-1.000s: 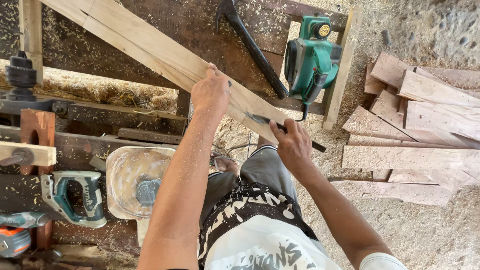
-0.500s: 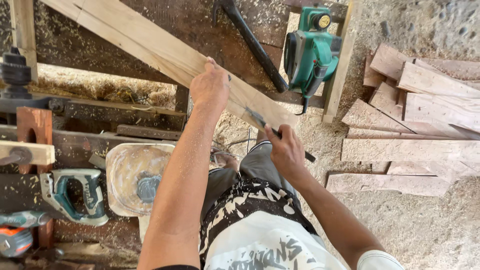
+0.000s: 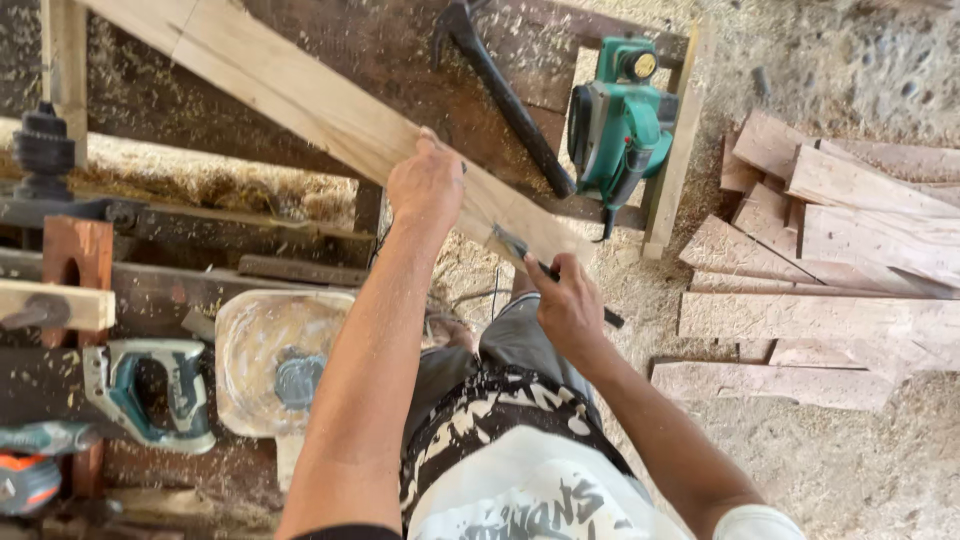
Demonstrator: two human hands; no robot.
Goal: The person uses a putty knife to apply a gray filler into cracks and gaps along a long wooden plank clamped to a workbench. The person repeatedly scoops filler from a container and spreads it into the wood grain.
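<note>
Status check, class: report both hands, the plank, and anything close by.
Left hand gripping plank edge. Right hand holding dark-handled scraper against plank end. Green electric planer and hammer lie just beyond.

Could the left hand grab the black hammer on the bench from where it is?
Probably yes. The left hand grips the long plank, and the hammer lies just beyond it on the bench, with nothing between. It would have to release the plank first.

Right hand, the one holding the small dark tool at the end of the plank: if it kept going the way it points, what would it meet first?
The right hand points its tool up-left into the plank, so the wood comes first. Beyond lies the black hammer, though depth is unclear.
</note>
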